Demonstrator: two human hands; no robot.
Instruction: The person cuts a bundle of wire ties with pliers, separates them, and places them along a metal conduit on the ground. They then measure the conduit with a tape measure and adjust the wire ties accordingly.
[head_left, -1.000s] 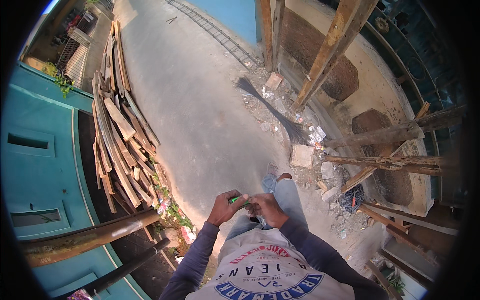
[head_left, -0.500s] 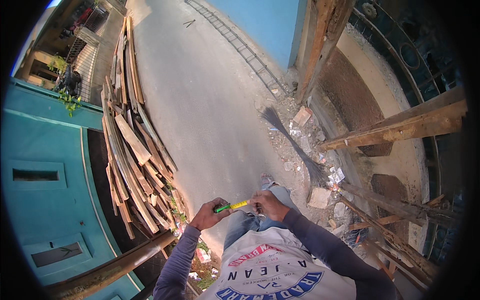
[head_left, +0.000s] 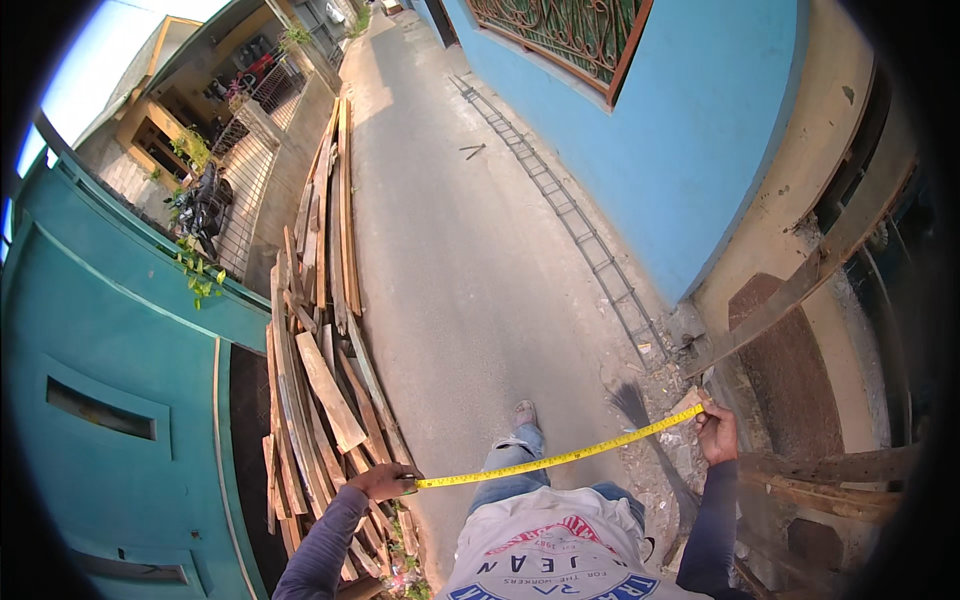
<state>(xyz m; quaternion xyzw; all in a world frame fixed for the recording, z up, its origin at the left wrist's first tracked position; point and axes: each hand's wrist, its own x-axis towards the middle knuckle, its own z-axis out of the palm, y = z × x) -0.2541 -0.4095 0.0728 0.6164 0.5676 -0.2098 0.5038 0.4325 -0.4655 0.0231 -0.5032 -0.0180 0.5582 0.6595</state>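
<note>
1. Left hand [head_left: 380, 482] – low at the left of the view, over the foot of the plank stack; fingers curled shut around the case end of the tape measure [head_left: 560, 458], the case itself hidden inside the fist.
2. Right hand [head_left: 717, 433] – raised at the right, near the wall base; thumb and fingers pinched on the far end of the tape, pressing it against a small pale wood offcut [head_left: 690, 402].
3. Tape measure – yellow blade drawn out taut between the two hands, rising slightly from left to right and crossing above the person's jeans-clad knee [head_left: 515, 452].
4. Stack of planks [head_left: 320, 330] – rough timber boards of mixed length, piled along the teal metal gate [head_left: 110, 400] on the left and running up the lane.
5. Concrete lane [head_left: 450, 220] – grey, running away up the middle of the view; a long ladder [head_left: 560, 200] lies flat on it beside the blue wall [head_left: 650, 130].
6. Broom [head_left: 640, 420] – dark bristles on the ground just under the blade's right end, amid rubble.
7. Weathered beams [head_left: 830, 470] – lean at the right edge, close to the right hand.
</note>
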